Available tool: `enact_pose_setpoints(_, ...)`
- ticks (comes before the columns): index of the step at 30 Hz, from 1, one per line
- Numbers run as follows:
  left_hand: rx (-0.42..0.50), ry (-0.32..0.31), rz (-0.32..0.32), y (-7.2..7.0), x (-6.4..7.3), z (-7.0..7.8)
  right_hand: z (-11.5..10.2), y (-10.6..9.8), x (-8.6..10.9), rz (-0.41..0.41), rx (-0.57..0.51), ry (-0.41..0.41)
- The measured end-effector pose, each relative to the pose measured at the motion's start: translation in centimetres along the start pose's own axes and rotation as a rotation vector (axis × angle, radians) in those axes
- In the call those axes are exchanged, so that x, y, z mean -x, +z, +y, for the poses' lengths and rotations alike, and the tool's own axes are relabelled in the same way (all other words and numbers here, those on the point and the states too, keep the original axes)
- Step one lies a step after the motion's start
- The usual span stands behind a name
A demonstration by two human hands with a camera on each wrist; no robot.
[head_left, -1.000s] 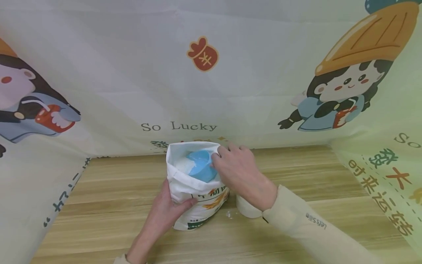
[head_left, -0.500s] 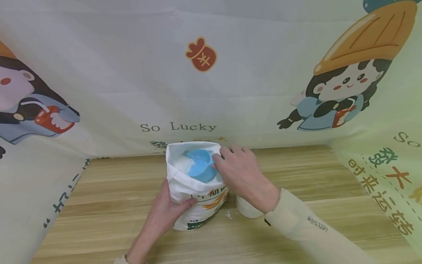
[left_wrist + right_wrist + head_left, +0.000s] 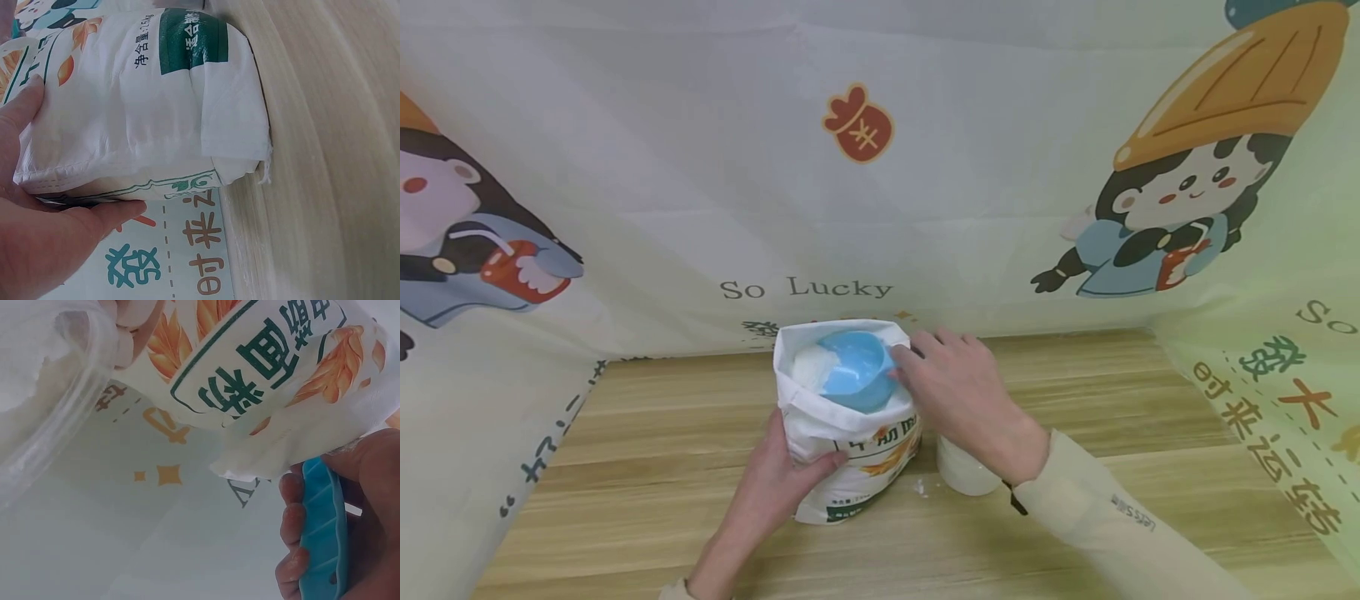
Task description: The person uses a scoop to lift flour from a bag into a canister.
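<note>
An upright white flour bag [image 3: 820, 421] stands on the table with its mouth folded open and white flour [image 3: 811, 367] inside. My left hand [image 3: 778, 479] holds its near left side, the thumb across the printed front. In the left wrist view, fingers of that hand [image 3: 56, 244] lie along the bag's edge. A blue scoop [image 3: 859, 379] sits in the bag's mouth, its bowl tilted toward the flour. My right hand [image 3: 951, 387] grips the scoop at the bag's right rim. The right wrist view shows fingers curled round its ribbed blue handle [image 3: 322, 531].
A translucent tub [image 3: 964, 473] stands right of the bag, partly under my right forearm; the right wrist view shows white powder in the tub [image 3: 78, 394]. Specks of flour [image 3: 920, 487] lie between them. A printed cloth [image 3: 700, 167] rises behind and beside the wood-grain table [image 3: 647, 467].
My right hand has shifted slightly right with the scoop, which sits a little higher in the bag's mouth and shows more of its bowl. My left hand stays in place on the bag.
</note>
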State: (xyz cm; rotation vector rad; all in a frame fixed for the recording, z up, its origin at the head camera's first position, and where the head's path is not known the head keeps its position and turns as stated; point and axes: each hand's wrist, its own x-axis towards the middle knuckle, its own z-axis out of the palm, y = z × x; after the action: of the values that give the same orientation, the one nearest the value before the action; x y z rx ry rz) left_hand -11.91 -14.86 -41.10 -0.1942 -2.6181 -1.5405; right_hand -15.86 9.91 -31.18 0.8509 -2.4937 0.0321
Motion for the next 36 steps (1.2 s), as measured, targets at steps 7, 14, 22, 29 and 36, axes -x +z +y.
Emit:
enact_pose_setpoints(7, 0.001, 0.006, -0.005, 0.1, -0.1, 0.0, 0.7, 0.8, 0.5, 0.088, -0.104, -0.007)
enact_pose_setpoints(14, 0.02, 0.003, -0.006, 0.1, -0.1, -0.1, 1.2, 1.1, 0.9, 0.102, -0.188, -0.002)
enact_pose_setpoints(22, 0.014, -0.003, 0.0, 0.2, -0.1, 0.0, 2.1, 0.1, 1.4, 0.031, -0.26, 0.039)
enact_pose_setpoints(29, 0.012, -0.013, -0.002, 0.2, -0.1, 0.1, 2.9, -0.4, 2.0, 0.047, -0.284, 0.037)
enact_pose_setpoints(36, 0.001, -0.009, -0.003, 0.1, -0.1, 0.0, 3.6, -0.9, 2.5, 0.064, -0.304, 0.034)
